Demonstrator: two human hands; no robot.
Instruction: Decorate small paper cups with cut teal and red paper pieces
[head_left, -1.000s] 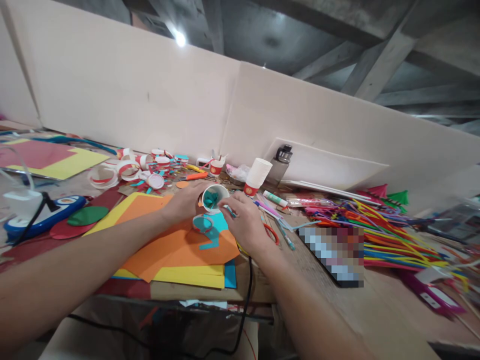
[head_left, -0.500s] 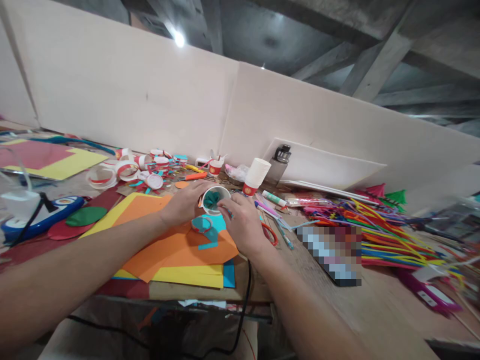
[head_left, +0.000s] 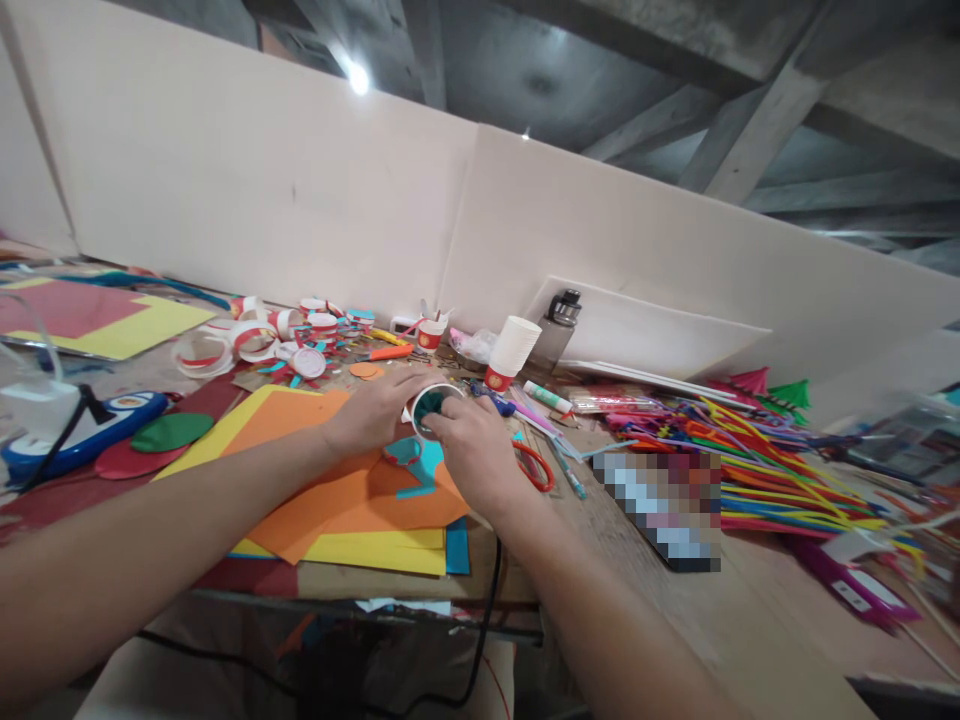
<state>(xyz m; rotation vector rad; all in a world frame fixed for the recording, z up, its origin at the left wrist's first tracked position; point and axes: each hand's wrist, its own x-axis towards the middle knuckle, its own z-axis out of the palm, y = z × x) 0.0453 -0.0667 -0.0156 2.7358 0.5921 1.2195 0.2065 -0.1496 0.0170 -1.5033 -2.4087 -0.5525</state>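
My left hand (head_left: 375, 405) is wrapped round a white paper cup (head_left: 417, 425), whose open mouth tilts toward me. Dark teal material (head_left: 429, 404) shows inside the cup. The fingers of my right hand (head_left: 476, 440) reach into the cup's mouth; their tips are hidden, so what they may hold cannot be made out. Beneath the hands lie orange sheets (head_left: 330, 505) on yellow sheets (head_left: 375, 552). A cut cup ring (head_left: 402, 453) and light blue paper pieces (head_left: 430, 468) rest on the orange paper.
Cut cups (head_left: 255, 340) lie at the back left. Behind the hands stand stacked cups (head_left: 516, 345) and a bottle (head_left: 556, 335). Red-handled scissors (head_left: 536, 466) are right of my right hand. Pipe cleaners (head_left: 772, 480) spread at the right; a black cable (head_left: 491, 590) hangs off the front edge.
My right hand has moved left and its fingers now go deeper into the cup. The cup has shifted slightly and tilted. A blue object behind my right hand is more exposed.
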